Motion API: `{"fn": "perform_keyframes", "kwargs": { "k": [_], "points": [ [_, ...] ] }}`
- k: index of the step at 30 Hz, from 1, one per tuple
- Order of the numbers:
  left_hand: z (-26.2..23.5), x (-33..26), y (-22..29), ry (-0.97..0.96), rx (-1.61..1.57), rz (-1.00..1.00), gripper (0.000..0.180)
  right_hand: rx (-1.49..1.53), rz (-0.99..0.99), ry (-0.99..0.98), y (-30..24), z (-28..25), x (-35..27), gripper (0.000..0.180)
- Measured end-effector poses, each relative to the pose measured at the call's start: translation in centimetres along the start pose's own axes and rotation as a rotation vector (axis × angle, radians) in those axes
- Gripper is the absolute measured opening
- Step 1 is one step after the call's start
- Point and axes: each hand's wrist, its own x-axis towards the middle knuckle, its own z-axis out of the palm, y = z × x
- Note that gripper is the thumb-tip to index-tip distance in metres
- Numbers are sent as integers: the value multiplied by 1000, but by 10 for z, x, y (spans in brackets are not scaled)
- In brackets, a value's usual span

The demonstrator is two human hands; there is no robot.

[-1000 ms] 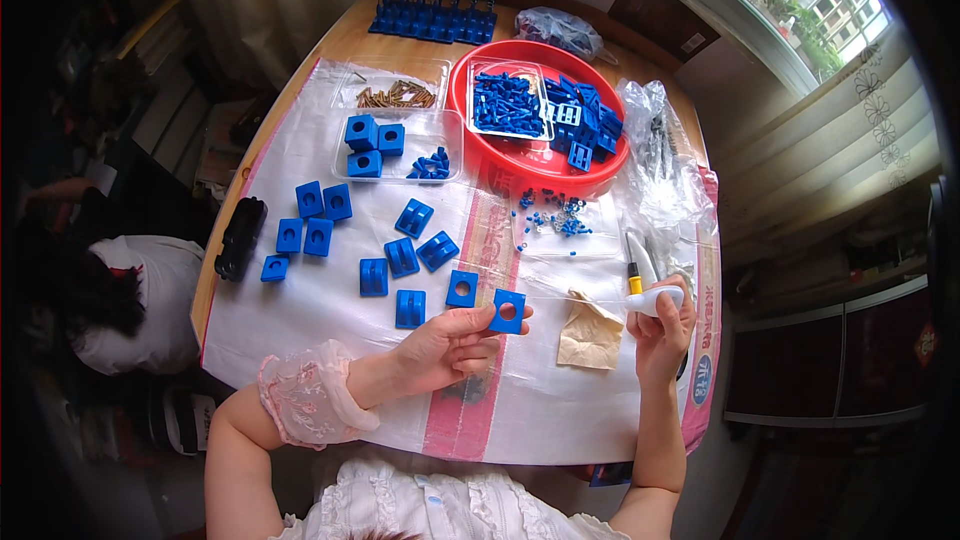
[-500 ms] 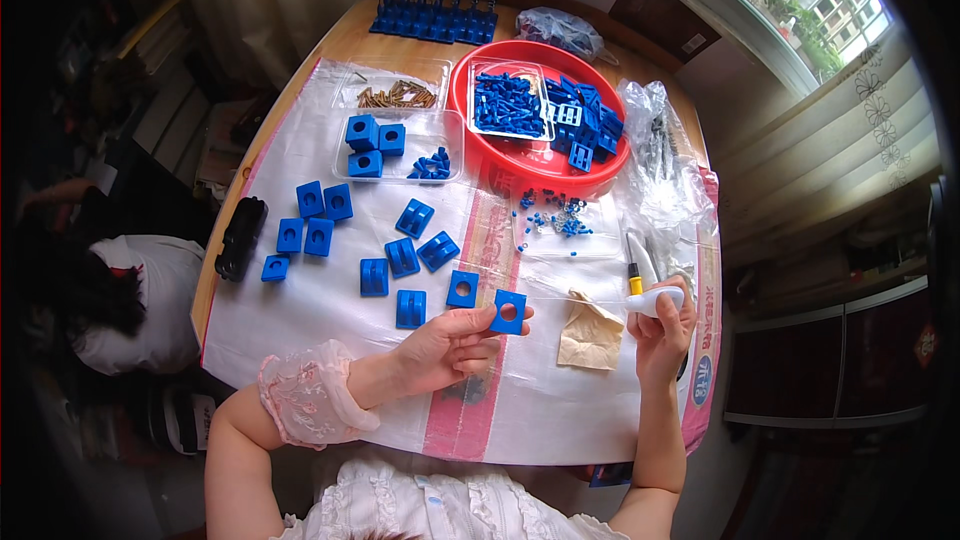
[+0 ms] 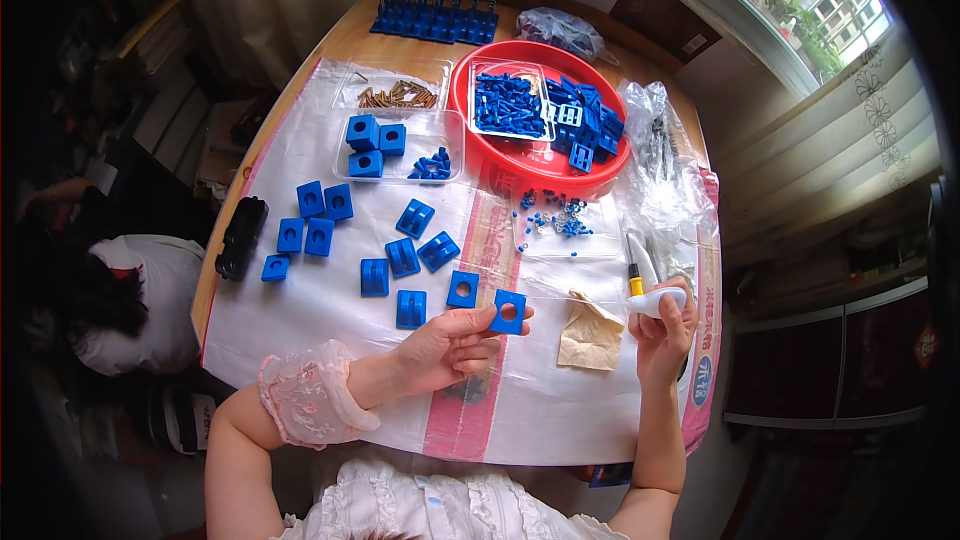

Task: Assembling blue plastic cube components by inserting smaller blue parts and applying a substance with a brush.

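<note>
Head view: pinching a square blue block (image 3: 511,327) in the left fingers (image 3: 468,320), just toward five o'clock from mid-view. Grasping a white handle (image 3: 655,301) in the right fingers (image 3: 673,317), at three o'clock from the block, with a thin shaft (image 3: 580,300) pointing back toward nine. Since half a second ago, only a slight easing of the handle toward three o'clock, no clear shift of the block. Probably meaning little fresh progress on the block. Impossible to tell whether touching at the shaft's tip.
</note>
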Motion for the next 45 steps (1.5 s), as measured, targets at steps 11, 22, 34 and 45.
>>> {"fn": "perform_keyframes", "kwargs": {
  "k": [11,22,34,45],
  "points": [
    [6,-1,0,119,1,17,43,86,52,3,-4,2,0,19],
    [7,-5,4,23,-6,-19,46,46,53,-50,-3,-3,-1,18],
    [6,-6,4,22,2,-22,46,-9,47,-88,0,-2,-2,17],
    [7,-5,4,18,3,-18,46,-20,50,-79,0,-2,-3,17]
  ]
}}
